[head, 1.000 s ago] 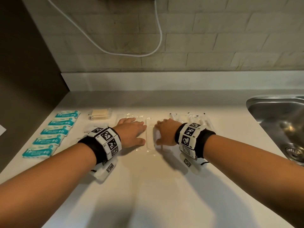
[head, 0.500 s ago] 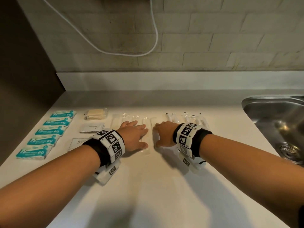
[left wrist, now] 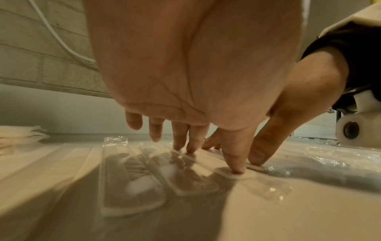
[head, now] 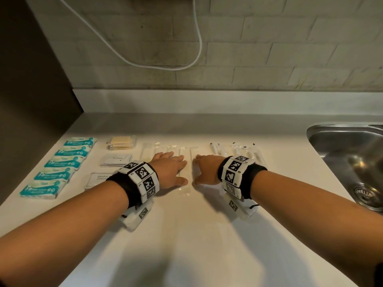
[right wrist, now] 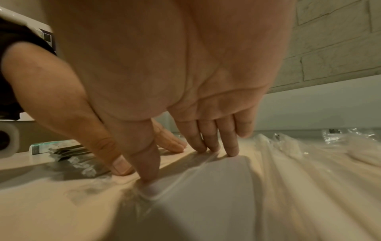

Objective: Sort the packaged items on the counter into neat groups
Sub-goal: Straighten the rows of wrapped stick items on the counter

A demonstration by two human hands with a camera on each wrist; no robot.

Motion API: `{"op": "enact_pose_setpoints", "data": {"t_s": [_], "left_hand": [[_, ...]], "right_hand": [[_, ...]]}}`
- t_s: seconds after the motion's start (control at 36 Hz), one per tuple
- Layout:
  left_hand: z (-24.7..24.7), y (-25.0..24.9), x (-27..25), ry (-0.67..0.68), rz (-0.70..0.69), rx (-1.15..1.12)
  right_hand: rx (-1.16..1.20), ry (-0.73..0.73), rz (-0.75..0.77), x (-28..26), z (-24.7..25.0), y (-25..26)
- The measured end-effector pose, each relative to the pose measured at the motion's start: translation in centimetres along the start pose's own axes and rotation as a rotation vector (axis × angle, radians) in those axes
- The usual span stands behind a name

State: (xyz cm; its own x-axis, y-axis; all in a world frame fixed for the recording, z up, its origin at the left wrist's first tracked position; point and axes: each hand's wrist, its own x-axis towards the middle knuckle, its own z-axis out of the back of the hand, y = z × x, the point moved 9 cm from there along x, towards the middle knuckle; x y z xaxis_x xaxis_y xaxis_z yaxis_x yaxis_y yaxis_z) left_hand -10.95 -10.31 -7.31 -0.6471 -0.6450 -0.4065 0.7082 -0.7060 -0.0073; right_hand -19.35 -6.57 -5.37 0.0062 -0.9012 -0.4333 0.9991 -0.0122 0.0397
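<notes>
A row of flat white strips in clear wrappers (head: 169, 151) lies mid-counter. My left hand (head: 176, 170) lies flat on them, its fingertips (left wrist: 181, 145) and thumb pressing down on the strips (left wrist: 132, 184). My right hand (head: 200, 169) is just to the right, also flat. Its fingers (right wrist: 230, 150) and thumb press on another clear wrapper (right wrist: 206, 171). One wrapped strip (head: 185, 162) shows between the two hands. Several clear-wrapped stick items (head: 236, 150) lie bunched beyond my right wrist. Neither hand grips anything.
Several teal packs (head: 62, 162) stand in a column at the left. A yellow pack (head: 121, 142), toothpaste sachets (head: 116, 160) and a shampoo sachet (head: 96, 180) lie beside them. A steel sink (head: 348, 154) is at the right, and the wall upstand runs behind.
Both hands have edged left with the wrappers under them, and the strip between them now sits closer to the row. The head view has shifted slightly.
</notes>
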Motion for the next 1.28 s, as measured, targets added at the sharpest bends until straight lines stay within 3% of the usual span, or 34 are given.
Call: {"op": "enact_pose_setpoints", "data": {"t_s": [0.19, 0.33, 0.44, 0.58, 0.81, 0.89, 1.06, 1.28], "left_hand": [[0.6, 0.0, 0.2, -0.025, -0.014, -0.019], [3.8, -1.1, 0.1, -0.218, -0.074, -0.147], [6.4, -3.4, 0.0, -0.355, -0.139, -0.195], [6.4, -7.6, 0.8, -0.330, -0.186, -0.175], [3.2, -11.1, 2.3, -0.244, -0.161, 0.006], [3.2, -11.0, 2.1, -0.268, -0.134, 0.003], [2.9, -9.8, 1.2, -0.183, -0.074, 0.044], [2.5, -7.3, 0.8, -0.144, 0.050, -0.020]], "right_hand": [[0.038, -0.019, 0.003, -0.1, 0.1, -0.4], [0.122, -0.166, -0.012, -1.9, 1.9, -3.4], [0.103, -0.181, -0.075, -4.3, 1.8, -7.9], [0.072, -0.101, -0.089, -5.6, 0.5, -11.2], [-0.096, -0.063, 0.052, -4.6, -1.8, -9.9], [-0.107, -0.046, 0.088, -4.4, -2.5, -9.5], [-0.126, -0.044, 0.101, -3.7, -2.2, -9.5], [-0.008, -0.108, 0.137, -2.7, -1.8, -8.6]]}}
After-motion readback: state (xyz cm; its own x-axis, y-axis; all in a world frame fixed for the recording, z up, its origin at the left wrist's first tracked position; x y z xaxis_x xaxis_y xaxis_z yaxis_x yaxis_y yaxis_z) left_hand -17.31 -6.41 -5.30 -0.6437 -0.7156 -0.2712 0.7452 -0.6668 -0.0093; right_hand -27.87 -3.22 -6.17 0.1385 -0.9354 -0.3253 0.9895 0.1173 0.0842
